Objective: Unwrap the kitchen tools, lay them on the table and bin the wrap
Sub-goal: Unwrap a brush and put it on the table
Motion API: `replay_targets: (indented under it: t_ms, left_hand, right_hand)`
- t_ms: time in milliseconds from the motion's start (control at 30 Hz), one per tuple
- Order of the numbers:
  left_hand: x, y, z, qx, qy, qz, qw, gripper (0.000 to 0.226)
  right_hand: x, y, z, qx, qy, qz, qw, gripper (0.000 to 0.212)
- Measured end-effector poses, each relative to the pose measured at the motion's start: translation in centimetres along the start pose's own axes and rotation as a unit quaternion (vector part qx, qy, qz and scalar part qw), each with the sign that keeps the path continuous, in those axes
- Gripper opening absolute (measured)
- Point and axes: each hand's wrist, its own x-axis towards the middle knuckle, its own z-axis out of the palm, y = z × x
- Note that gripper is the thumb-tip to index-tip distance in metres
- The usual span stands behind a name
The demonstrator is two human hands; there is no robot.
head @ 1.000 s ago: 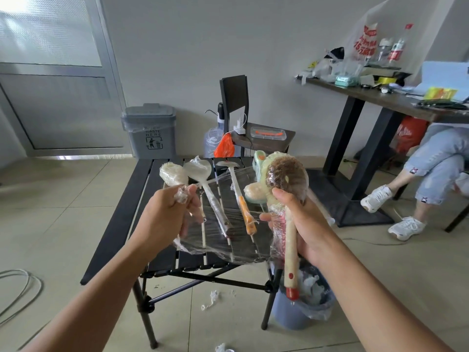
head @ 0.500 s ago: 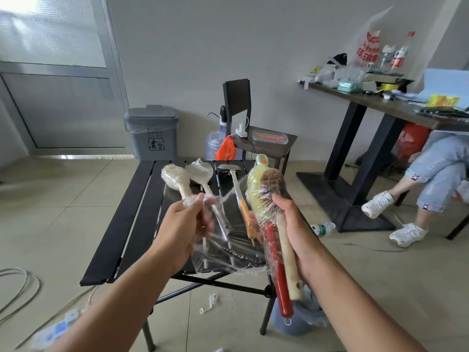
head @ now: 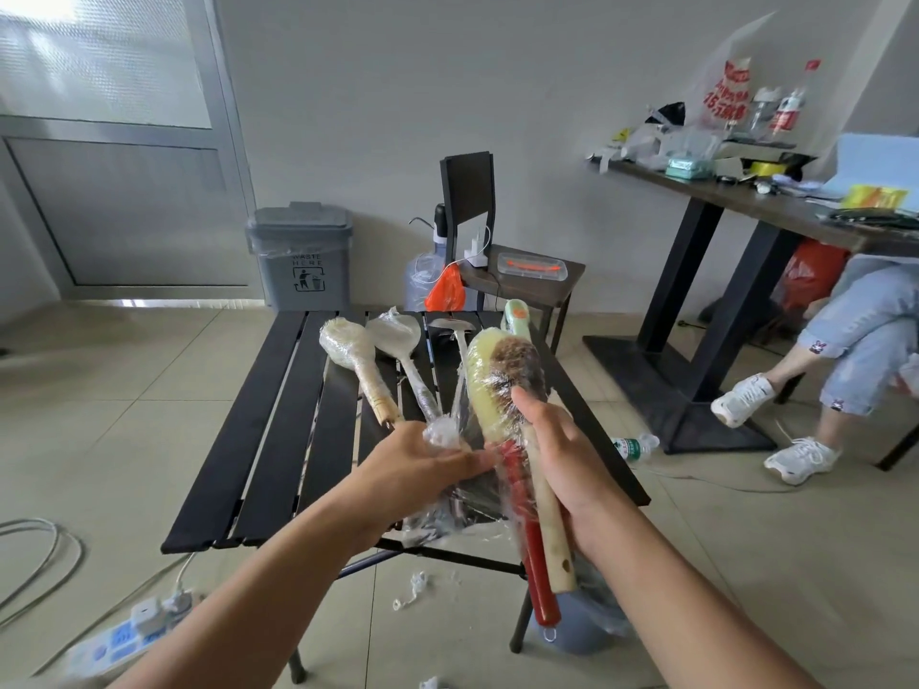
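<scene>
Plainly, the right hand [head: 562,464] had its fingers curled round the two handles of the wrapped brush pair [head: 502,380], thumb up against the bristle head. The pair's long axis ran from the heads, raised over the table [head: 268,440], down to the handle ends above the small bin [head: 577,639] by the near right corner. Just to its left, the left hand [head: 417,469] pinched a bunched tail of wrap [head: 441,432]; peeling leftward looked to be that hand's job.

Before me a plain grey wall [head: 547,67] meets pale floor tiles [head: 124,440], daylight glows through a frosted door [head: 99,67] on my left, a dark chair [head: 467,191] stands beyond the black slatted table [head: 238,440], and a cluttered wooden desk [head: 776,218] sits right.
</scene>
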Motion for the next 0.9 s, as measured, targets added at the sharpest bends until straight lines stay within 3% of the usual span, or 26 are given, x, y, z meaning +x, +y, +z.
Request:
replay_targets:
  t_ms: [67,233,300,400,467,500,567,633,733,900]
  left_hand:
    - [0.0,-0.1,0.1,-0.014,0.030,0.026,0.999,0.032]
    - [-0.2,-0.1,0.3,0.000,0.053,0.038,0.998,0.043]
    - [-0.2,-0.4,0.4,0.035,0.080,0.035,0.996,0.034]
    - [-0.1,-0.8,0.9,0.077,0.069,0.061,0.993,0.018]
    - [-0.3,-0.7,1.4,0.113,0.042,0.098,0.988,0.044]
    - [-0.3,-0.7,1.3,0.127,0.035,0.102,0.986,0.045]
    - [-0.4,-0.5,1.1,0.133,0.019,0.116,0.984,0.019]
    - [-0.5,-0.2,1.0,0.121,0.003,0.122,0.985,0.011]
    - [-0.8,0.2,1.3,0.042,-0.032,0.130,0.990,0.022]
    - [-0.3,-0.1,0.2,-0.027,-0.030,0.096,0.995,0.013]
  right_hand:
    - [0.2,0.2,0.1,0.001,-0.012,-0.011,1.000,0.094]
    - [0.5,0.7,0.3,0.023,0.035,-0.074,0.996,0.067]
    - [0.5,0.7,0.3,-0.003,0.030,-0.084,0.996,0.060]
    - [-0.2,0.8,0.7,-0.038,-0.011,-0.064,0.997,0.075]
    - [-0.5,1.0,1.0,-0.058,-0.002,-0.064,0.996,0.083]
    - [-0.5,1.1,1.1,-0.056,0.009,-0.062,0.996,0.087]
    - [-0.5,1.2,1.2,-0.039,0.025,-0.056,0.997,0.094]
    - [-0.3,1.4,1.3,0.005,0.040,-0.047,0.998,0.092]
    - [0.1,1.5,1.4,0.050,0.072,-0.035,0.996,0.077]
    - [0.8,0.8,0.5,0.080,0.134,-0.009,0.988,0.081]
